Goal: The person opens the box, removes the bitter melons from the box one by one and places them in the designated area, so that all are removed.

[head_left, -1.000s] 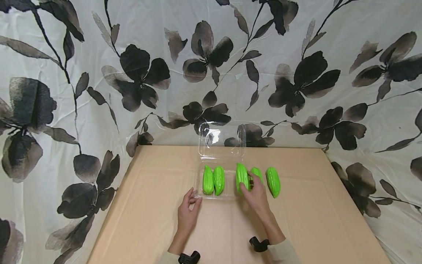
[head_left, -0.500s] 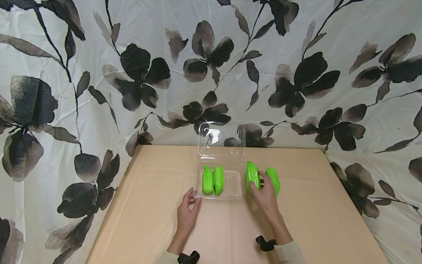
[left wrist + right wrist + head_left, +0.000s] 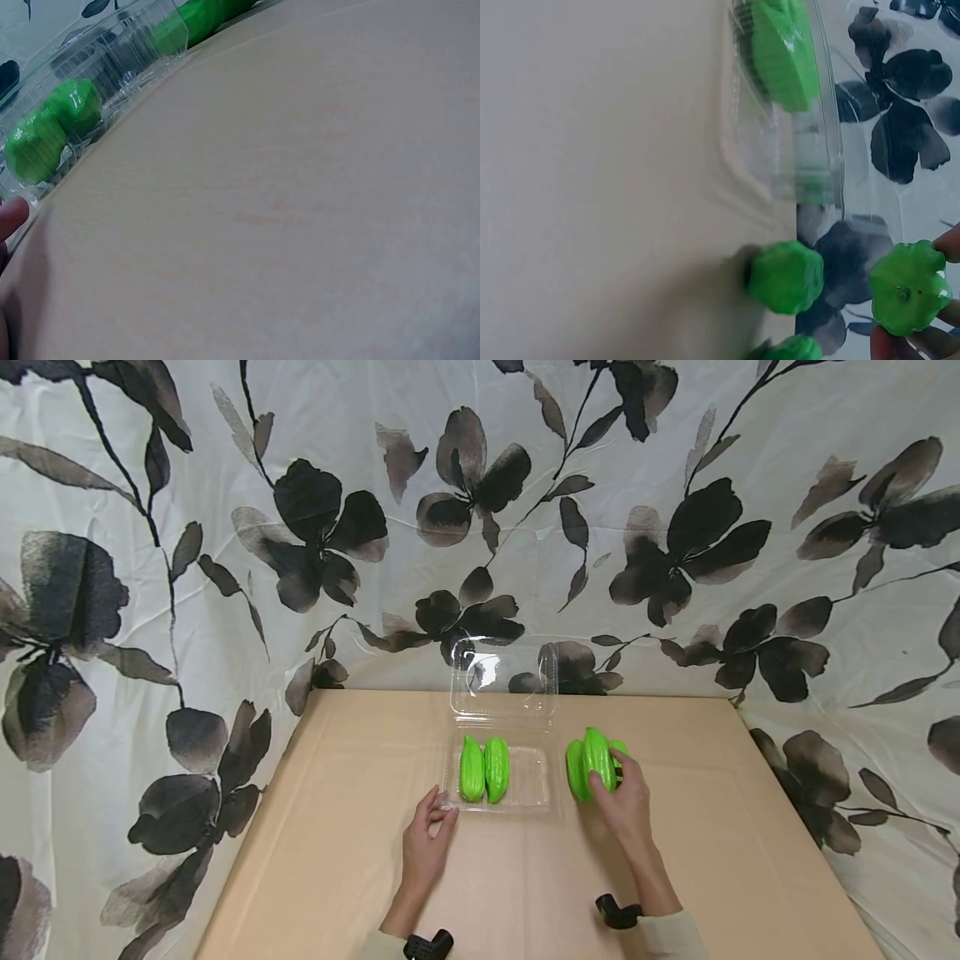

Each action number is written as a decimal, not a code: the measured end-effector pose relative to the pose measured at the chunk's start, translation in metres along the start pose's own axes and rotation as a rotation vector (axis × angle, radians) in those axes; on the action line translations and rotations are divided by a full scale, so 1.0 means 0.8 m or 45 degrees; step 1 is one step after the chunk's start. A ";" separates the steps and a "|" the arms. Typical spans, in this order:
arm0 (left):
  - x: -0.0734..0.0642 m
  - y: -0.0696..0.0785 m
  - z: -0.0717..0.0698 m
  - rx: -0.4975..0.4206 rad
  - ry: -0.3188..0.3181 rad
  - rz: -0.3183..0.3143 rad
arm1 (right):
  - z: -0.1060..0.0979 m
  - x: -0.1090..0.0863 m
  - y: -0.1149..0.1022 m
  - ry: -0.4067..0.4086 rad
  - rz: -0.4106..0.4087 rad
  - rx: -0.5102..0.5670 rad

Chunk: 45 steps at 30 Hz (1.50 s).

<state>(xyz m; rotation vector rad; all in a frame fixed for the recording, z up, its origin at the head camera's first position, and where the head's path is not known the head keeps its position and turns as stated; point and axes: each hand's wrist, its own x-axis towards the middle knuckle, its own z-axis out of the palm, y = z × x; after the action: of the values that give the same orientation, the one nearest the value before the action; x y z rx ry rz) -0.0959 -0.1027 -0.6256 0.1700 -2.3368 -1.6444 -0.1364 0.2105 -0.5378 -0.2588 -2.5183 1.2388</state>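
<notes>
My right hand (image 3: 628, 806) holds a green ridged bitter melon (image 3: 596, 756) between thumb and fingers, to the right of the container. In the right wrist view its blunt end (image 3: 905, 289) faces the camera, raised off the table. Two more melons are below and beside it: one on the left (image 3: 575, 770), the other on the right (image 3: 619, 749), mostly hidden by the hand. My left hand (image 3: 426, 847) pinches the near left corner of a clear plastic clamshell container (image 3: 534, 777). Inside its left half lie two bitter melons (image 3: 497, 770) side by side.
The container's clear lid (image 3: 504, 681) stands open at the back. A tan table surface (image 3: 360, 760) spreads around it. Behind the table's back edge hangs a white cloth with dark flowers (image 3: 465, 477).
My right hand has carried the bitter melon rightward, from over the container's right side to above the loose melons. The left hand and container have stayed put.
</notes>
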 end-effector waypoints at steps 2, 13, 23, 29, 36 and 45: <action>0.000 0.000 0.000 -0.004 -0.001 -0.004 | -0.004 0.001 0.003 0.002 0.011 -0.001; 0.000 -0.001 0.000 -0.007 0.005 0.003 | -0.020 0.008 0.027 0.026 0.081 -0.021; 0.000 -0.001 -0.001 -0.002 0.008 -0.003 | -0.036 0.012 0.043 0.059 0.104 -0.053; 0.001 0.001 -0.001 0.012 0.005 -0.008 | -0.043 0.011 0.051 0.078 0.126 -0.051; 0.001 0.001 0.000 -0.010 0.004 -0.004 | -0.050 0.015 0.062 0.094 0.138 -0.077; 0.000 0.001 0.000 -0.013 -0.001 -0.016 | -0.054 0.018 0.075 0.100 0.177 -0.095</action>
<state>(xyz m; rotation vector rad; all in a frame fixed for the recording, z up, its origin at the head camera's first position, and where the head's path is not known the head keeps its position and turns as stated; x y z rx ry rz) -0.0961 -0.1027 -0.6245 0.1820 -2.3318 -1.6624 -0.1325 0.2831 -0.5577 -0.4982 -2.5181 1.1618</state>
